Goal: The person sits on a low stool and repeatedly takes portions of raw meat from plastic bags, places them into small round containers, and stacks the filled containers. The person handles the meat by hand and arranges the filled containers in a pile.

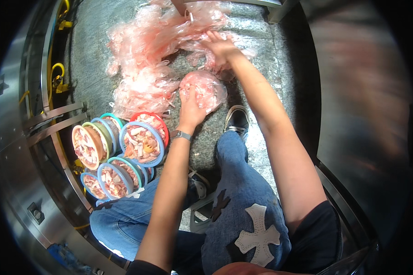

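Note:
My left hand [191, 109] grips the near left side of a round, clear plastic bag [206, 90] with pinkish contents, low over the stone floor. Farther off, my right hand [221, 48] reaches onto a heap of crumpled, pink-tinted clear plastic bags [141, 51], its fingers spread. The heap curves from the far side down to the left of the round bag. Exactly what fills the round bag is hard to tell through the glare. By my left forearm stand stacked round plastic baskets [141, 142] of raw, chopped meat pieces.
Stainless steel equipment [17, 165] with yellow hoses [57, 77] runs along the left. A metal leg [278, 13] stands at the far right, and a large metal panel [358, 96] rises on the right. My shoe [236, 118] is close to the round bag.

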`<state>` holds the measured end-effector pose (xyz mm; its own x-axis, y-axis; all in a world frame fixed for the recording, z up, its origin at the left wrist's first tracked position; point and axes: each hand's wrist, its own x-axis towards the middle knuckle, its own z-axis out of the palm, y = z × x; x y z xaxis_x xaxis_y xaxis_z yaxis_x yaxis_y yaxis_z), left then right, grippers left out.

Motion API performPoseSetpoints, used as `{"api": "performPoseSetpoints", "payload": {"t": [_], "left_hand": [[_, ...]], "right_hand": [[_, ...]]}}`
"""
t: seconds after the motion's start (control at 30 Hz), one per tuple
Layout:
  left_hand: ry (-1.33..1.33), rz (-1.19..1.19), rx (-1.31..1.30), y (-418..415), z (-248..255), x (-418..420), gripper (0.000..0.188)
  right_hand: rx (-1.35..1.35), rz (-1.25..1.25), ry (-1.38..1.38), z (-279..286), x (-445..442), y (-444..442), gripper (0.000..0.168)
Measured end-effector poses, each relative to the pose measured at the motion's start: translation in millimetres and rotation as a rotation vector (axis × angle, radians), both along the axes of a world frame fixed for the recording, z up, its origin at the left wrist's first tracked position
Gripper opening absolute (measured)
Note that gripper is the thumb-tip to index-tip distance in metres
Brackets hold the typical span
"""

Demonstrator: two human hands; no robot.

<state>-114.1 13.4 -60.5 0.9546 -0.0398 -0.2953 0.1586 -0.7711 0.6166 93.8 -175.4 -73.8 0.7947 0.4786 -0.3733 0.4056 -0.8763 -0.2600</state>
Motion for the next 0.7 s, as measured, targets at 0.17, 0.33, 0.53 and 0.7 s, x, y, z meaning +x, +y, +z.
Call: {"api": "performPoseSetpoints", "payload": {"t": [0.17, 0.33, 0.53, 0.7], "left_hand": [[-0.056, 0.013, -0.063, 5.1, 5.6, -5.8, 0.095], [-0.055, 0.059, -0.087, -1.0, 7.2, -8.8, 0.088], [-0.155, 0.059, -0.205, -5.2, 12.4, -4.3, 0.071], [-0.123, 0.238, -0.490, 1.6, 7.4, -2.9, 0.041]], "right_hand": [[0.456, -0.284, -0.201, -16.0, -15.5, -24.4, 0.057], [1.074, -0.961, -0.329, -1.1, -25.4, -18.9, 0.021], [1.580, -1.219, -0.649, 51.2, -81.9, 42.5, 0.031], [1.595, -0.858, -0.354, 39.2, -164.8, 76.7, 0.027]]}}
